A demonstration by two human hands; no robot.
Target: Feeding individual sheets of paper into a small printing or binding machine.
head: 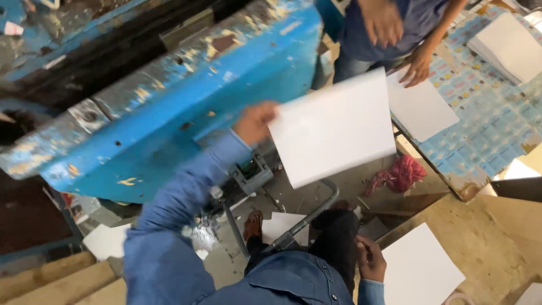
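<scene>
Beside the chipped blue metal press [186,96], our left hand [255,123] pinches a white square card sheet [333,127], best kept flat, while our right hand [371,258] grips another white sheet [420,271].

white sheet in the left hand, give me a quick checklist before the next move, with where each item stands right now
1. Grip on the lifted white sheet: left hand pinches its left edge only, and the sheet is motion-blurred. Cannot tell if firm.
2. Right hand: rests at the edge of the white sheet on the wooden board. Ok.
3. Co-worker's hand: touching another white sheet on the patterned table, close to the lifted sheet's far corner. Not ok.
4. Blue machine: whether it is running or stopped. Cannot tell.
5. Floor by the legs: red rag and loose paper lie there. Not ok.
</scene>
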